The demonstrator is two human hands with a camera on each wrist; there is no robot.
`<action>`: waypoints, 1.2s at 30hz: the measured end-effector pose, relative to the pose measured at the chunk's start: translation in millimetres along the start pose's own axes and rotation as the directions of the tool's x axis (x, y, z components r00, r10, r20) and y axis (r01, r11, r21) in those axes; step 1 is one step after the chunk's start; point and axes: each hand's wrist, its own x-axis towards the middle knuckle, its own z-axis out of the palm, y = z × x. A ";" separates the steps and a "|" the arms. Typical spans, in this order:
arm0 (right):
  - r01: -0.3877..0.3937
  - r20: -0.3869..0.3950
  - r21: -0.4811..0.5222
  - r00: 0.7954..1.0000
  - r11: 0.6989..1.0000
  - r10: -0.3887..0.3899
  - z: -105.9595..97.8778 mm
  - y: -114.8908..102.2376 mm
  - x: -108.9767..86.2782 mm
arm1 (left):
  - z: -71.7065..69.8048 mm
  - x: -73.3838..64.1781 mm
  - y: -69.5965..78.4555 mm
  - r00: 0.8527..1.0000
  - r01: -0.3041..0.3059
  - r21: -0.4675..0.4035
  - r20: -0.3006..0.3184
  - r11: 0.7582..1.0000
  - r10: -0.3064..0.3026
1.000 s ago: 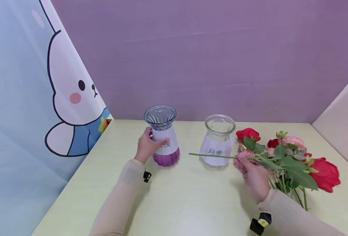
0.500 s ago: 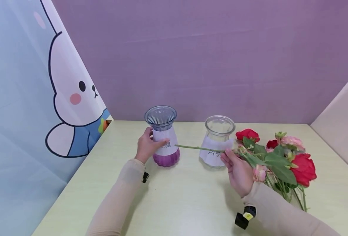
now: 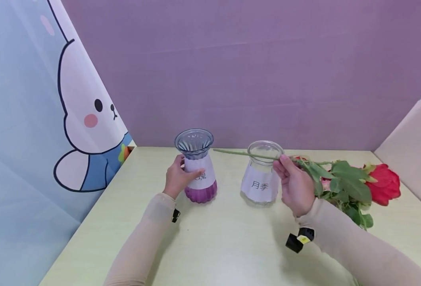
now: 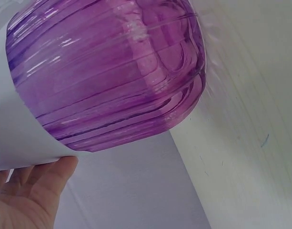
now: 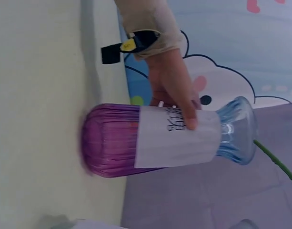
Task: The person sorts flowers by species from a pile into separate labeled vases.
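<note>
In the head view my left hand [image 3: 181,176] grips a blue-rimmed vase with a purple base [image 3: 201,194] round its white paper label, and the vase stands upright on the table. Its purple base [image 4: 107,71] fills much of the left wrist view. My right hand [image 3: 297,186] pinches the green stem of a large red rose [image 3: 384,184], held almost level. The bloom points right. The bare stem end [image 5: 269,155] is by the vase's rim in the right wrist view; I cannot tell if it touches.
Between my hands stands a clear glass vase [image 3: 260,186] with a white label, under the held stem. More flowers and leaves [image 3: 349,206] lie on the pale table [image 3: 210,246] at right, partly hidden by my right arm. A purple backdrop [image 3: 249,79] rises behind.
My right hand has moved left and then up, lifting the red rose off the flower pile and bringing its stem end to the left vase's rim. My left hand stays on the vase.
</note>
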 end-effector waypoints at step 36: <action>0.417 0.178 -0.351 0.909 0.838 -0.378 99.1 34.4 44.3 | 2.0 3.3 -2.4 1.000 0.010 -0.006 0.005 1.000 -0.010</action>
